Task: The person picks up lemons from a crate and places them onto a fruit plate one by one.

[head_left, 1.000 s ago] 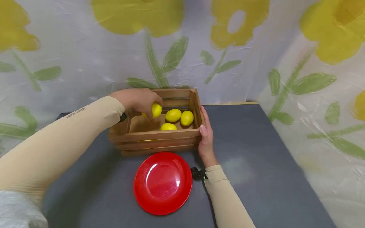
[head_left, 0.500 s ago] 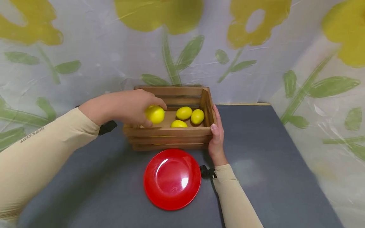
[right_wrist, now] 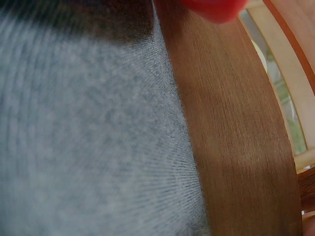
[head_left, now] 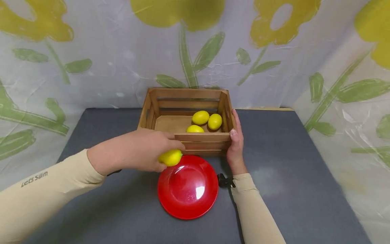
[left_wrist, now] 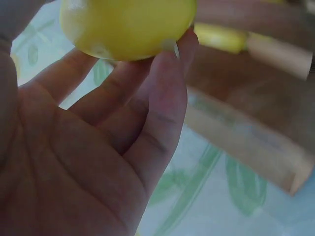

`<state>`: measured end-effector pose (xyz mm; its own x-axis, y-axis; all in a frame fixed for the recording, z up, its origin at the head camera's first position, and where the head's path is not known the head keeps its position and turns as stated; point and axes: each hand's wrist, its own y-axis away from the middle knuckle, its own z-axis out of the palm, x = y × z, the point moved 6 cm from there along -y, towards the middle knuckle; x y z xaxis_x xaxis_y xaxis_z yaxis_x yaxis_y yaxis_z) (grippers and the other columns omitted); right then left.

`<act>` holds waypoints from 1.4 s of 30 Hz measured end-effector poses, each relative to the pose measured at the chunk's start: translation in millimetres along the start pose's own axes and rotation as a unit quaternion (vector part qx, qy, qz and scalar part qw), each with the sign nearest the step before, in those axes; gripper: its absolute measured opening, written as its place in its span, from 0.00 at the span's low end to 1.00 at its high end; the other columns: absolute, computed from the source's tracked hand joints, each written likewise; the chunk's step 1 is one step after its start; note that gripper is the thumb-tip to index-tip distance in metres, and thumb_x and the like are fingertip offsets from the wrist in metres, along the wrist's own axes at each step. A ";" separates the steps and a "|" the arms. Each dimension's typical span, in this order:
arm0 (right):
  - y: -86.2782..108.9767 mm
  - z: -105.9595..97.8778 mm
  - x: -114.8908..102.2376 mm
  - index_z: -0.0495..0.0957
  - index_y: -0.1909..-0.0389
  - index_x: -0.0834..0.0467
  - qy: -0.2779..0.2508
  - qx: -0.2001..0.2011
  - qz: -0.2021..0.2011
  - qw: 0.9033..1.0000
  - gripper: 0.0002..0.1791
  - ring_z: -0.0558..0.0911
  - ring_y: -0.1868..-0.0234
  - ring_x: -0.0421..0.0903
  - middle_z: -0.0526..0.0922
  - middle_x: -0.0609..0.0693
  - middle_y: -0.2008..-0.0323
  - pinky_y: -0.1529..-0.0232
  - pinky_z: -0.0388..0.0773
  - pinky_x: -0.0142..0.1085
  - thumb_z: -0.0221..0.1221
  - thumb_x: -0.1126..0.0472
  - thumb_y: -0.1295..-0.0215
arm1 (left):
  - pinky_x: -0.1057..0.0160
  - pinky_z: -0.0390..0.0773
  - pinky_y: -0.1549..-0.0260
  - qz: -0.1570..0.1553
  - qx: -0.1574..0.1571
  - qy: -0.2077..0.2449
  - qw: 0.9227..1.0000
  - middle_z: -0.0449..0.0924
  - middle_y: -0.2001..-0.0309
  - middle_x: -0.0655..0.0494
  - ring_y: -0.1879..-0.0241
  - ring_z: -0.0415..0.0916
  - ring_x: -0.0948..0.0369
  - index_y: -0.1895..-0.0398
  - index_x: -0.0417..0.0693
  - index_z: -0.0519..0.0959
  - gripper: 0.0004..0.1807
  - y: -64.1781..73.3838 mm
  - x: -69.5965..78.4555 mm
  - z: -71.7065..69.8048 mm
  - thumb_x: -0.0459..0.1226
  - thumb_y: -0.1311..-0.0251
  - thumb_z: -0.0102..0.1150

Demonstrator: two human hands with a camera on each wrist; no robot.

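Observation:
In the head view my left hand [head_left: 140, 149] holds a yellow lemon [head_left: 170, 158] between thumb and fingers, above the back left rim of a red plate [head_left: 188, 200]. The left wrist view shows that lemon [left_wrist: 128, 29] against the fingertips. Behind the plate stands a slatted wooden crate [head_left: 195, 91]. Three lemons show inside its right half, one being this lemon [head_left: 215, 121]; the front slat partly covers the nearest. My right hand [head_left: 236, 145] rests along the crate's right side, fingers straight, thumb at the front corner.
Everything stands on a dark grey table [head_left: 274, 189]. A pale curtain [head_left: 122, 61] painted with yellow flowers hangs behind and to the right. In the right wrist view a wooden slat [right_wrist: 236, 123] runs beside the tabletop.
My left hand has lifted the lemon out of the crate and brought it forward over the plate's edge. The right hand stays at the crate's side; the head view has shifted slightly.

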<state>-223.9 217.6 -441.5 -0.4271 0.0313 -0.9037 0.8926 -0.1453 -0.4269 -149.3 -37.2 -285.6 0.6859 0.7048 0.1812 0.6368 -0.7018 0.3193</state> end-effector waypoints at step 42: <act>-2.1 -2.9 1.0 0.58 0.14 0.36 0.008 -0.014 -0.004 1.000 0.41 0.60 0.16 0.45 0.58 0.36 0.15 0.16 0.50 0.60 0.42 0.50 0.32 | 0.58 0.83 0.64 -0.014 -0.034 0.005 0.999 0.83 0.54 0.54 0.60 0.78 0.60 0.39 0.59 0.86 0.35 -48.6 -0.9 103.8 0.43 0.55 0.87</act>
<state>-225.8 220.8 -441.6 -0.4323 0.0477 -0.9004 0.8928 -0.1174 -0.4349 -144.4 -14.4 -397.8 0.6646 0.7248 0.1816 0.6293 -0.6739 0.3871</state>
